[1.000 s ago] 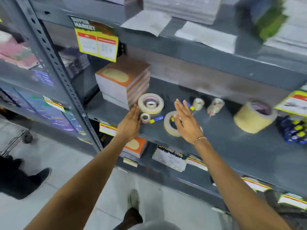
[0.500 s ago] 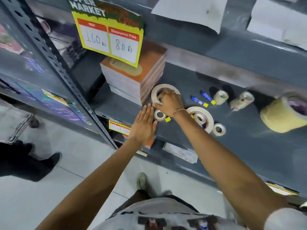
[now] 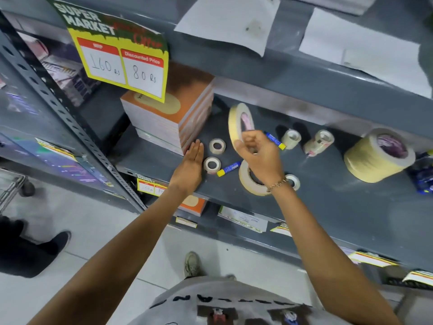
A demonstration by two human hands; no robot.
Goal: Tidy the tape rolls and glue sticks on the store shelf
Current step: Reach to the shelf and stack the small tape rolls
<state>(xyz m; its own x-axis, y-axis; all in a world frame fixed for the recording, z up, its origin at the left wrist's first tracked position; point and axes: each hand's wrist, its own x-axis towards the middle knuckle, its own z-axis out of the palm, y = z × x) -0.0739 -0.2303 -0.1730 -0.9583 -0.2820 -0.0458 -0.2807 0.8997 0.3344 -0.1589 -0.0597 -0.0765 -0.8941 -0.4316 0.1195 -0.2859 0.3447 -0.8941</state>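
Masking tape roll (image 3: 237, 124) lifted on edge above the grey shelf (image 3: 328, 207).
We see our right hand (image 3: 259, 156) with fingers pinching its rim; our left hand (image 3: 191, 164) lies flat, fingers straight, beside two small tape rolls (image 3: 212, 164).

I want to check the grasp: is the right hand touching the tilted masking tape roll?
Touching. The head view shows the right hand pinching the lower rim of the tilted masking tape roll, lifted on edge above the shelf.

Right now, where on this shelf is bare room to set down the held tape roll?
Bare shelf lies front-right, between the flat masking tape roll and the fat tape stack. Crowded: near the notebooks, small rolls and a glue stick sit by the left hand. The right hand holds the roll.
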